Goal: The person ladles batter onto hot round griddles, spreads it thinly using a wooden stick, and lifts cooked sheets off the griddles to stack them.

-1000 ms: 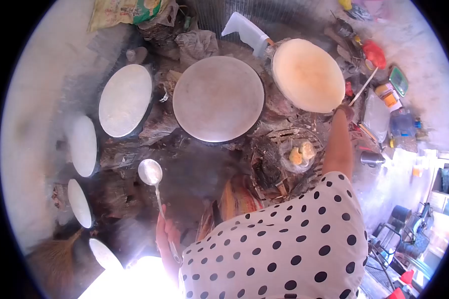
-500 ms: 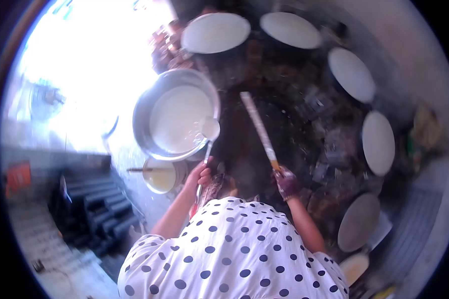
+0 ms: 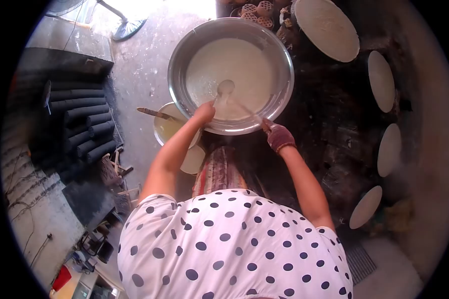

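Note:
A wide metal basin point(image 3: 283, 60) holds pale, creamy liquid. My left hand point(image 3: 204, 112), bare, is closed round the handle of a ladle point(image 3: 226, 88), whose round bowl is in or at the surface of the liquid. On my right hand point(image 3: 279, 136) is a dark reddish glove; it grips a flat stick point(image 3: 249, 113) by its end, at the basin's lower right rim. The stick's other end reaches over the liquid towards the ladle. Left of the basin stands a smaller bowl point(image 3: 159, 138) of yellowish liquid, with a brush point(image 3: 154, 113) lying across it.
Round pale griddles point(image 3: 327, 31) curve down the right side. Dark cylinders point(image 3: 87, 117) are stacked at the left, above small wooden stools point(image 3: 116, 164). Perforated round briquettes point(image 3: 257, 12) stand behind the basin. A fan stand's base point(image 3: 128, 30) is at the upper left.
The view has swung round, bringing the basin to the upper middle. The ladle has moved further into the basin, and the stick has come from beside it to over the liquid.

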{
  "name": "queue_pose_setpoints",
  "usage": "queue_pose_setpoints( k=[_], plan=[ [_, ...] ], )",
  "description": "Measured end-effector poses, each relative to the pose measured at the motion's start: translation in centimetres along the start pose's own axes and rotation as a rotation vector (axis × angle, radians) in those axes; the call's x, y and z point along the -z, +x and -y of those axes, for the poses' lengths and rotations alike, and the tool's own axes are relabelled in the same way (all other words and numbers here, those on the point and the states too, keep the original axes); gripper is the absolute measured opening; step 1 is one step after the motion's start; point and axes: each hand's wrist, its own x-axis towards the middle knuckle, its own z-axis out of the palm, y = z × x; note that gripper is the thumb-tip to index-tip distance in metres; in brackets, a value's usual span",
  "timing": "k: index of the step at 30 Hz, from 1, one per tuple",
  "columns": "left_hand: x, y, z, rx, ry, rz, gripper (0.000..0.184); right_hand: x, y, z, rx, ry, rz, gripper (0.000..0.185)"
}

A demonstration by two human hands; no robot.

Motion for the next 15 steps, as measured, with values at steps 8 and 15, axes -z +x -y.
queue_pose_setpoints(
  k=[8, 15],
  plan=[
    [-5.5, 1.5, 2.3, 0.052, -0.316, 0.202, 0.021, -6.3, -1.2, -3.0, -0.35, 0.337, 0.025, 0.041],
    [-1.3, -12.0, -14.2, 0.262, -1.25, 0.22, 0.011, -4.0, -10.3, 3.3, -0.184, 1.107, 0.013, 0.045]
  ],
)
